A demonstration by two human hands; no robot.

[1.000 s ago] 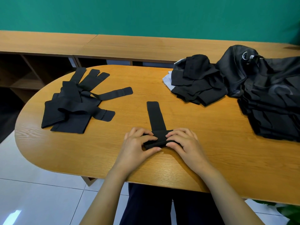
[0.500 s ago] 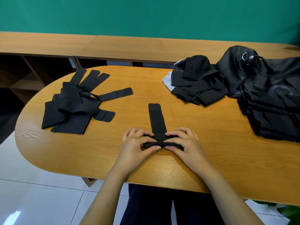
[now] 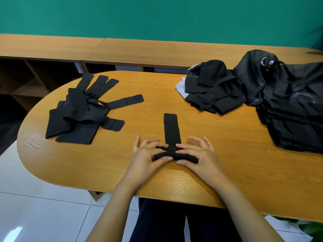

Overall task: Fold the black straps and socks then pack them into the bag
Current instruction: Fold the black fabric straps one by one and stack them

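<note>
- Just below mid-frame on the desk [image 3: 236, 175]: black strap [image 3: 171, 130], flat tail running straight up the frame away from the hands, near end wound into a roll [image 3: 174, 155] lying crosswise
- Equally near to both hands, one at each end of the roll
- At its left end, left hand [image 3: 145, 154] curled, pinching between thumb and forefinger
- At its right end, right hand [image 3: 201, 158] pinching likewise, outer fingers lifted and spread
- Probably next: rolling onward up the tail
- Far right of the frame, well apart: bag [image 3: 288, 102]
</note>
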